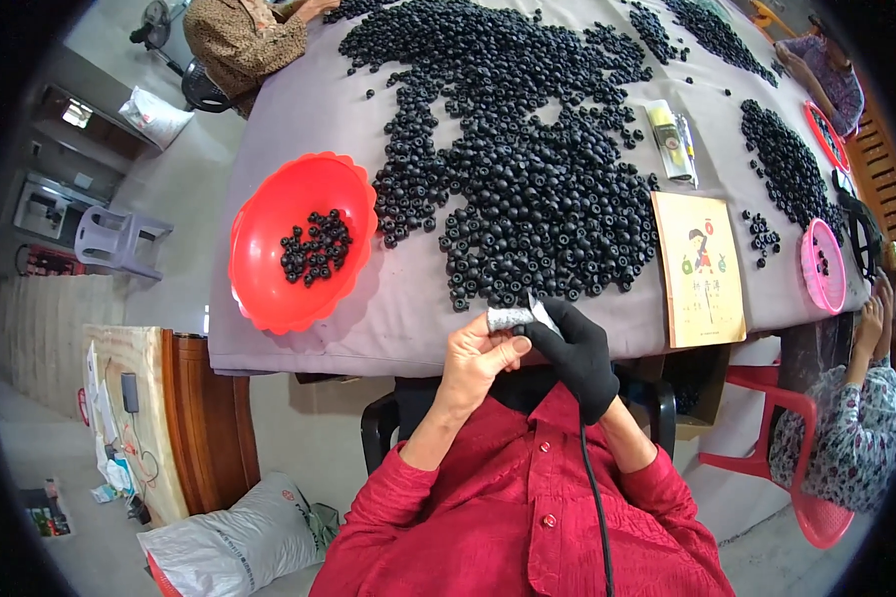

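The bench (398, 308) edge lies just beyond the hands, so close fingertip work there would be served best by resting the wrists near it and keeping both forearms steady. The main pile of black beads (553, 219) sits right before the fingers; working from its near edge would spare reaching. The red scalloped basin (264, 239), holding a small heap of similar beads, stands to the left, within what seems an easy sweep of that arm.

The gloved right hand (582, 358) is curled inward, its fingertips meeting the left's; how tightly they close, and on what, cannot be told. The bare left hand (480, 366) is bent closed, thumb pressed toward the forefinger; whether a bead is pinched there is hidden. A pale speckled band (509, 318) lies at its fingertips, wrapped or held, and a small whitish pointed piece (544, 314) shows beside the glove, better kept angled away from the bare thumb.
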`<state>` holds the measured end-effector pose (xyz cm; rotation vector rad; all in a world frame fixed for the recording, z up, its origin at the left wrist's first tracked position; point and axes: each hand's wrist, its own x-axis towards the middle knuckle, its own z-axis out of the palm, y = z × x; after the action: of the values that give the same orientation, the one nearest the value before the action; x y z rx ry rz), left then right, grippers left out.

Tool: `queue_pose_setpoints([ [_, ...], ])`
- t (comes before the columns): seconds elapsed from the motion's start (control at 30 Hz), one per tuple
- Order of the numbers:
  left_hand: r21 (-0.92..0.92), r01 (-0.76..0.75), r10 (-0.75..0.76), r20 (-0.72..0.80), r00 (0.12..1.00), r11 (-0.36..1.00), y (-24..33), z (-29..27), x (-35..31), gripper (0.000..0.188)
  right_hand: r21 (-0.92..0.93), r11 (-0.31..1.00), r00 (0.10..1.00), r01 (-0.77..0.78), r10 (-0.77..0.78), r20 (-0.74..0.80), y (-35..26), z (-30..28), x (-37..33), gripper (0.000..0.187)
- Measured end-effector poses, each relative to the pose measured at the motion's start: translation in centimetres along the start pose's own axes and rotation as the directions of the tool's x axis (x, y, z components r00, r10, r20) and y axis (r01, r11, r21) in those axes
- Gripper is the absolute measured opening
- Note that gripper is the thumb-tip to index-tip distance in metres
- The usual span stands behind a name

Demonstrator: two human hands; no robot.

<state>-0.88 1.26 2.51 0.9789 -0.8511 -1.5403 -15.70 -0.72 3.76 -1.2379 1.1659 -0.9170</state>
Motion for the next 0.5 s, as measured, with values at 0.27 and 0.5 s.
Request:
queue_pose_setpoints([
  [0.27,-0.075,0.038,-0.038,-0.002,0.999,0.996,-0.1,-0.1,0.9,0.016,0.08,0.996,1.0,0.027,-0.027,0.008,1.2,-0.7,-0.8,0.036],
  [0.5,-0.188,0.103,-0.103,0.009,0.995,0.977,-1.5,-0.7,0.9,0.019,0.104,0.995,0.992,0.003,-0.016,0.124,0.4,-0.9,-1.2,0.032],
])
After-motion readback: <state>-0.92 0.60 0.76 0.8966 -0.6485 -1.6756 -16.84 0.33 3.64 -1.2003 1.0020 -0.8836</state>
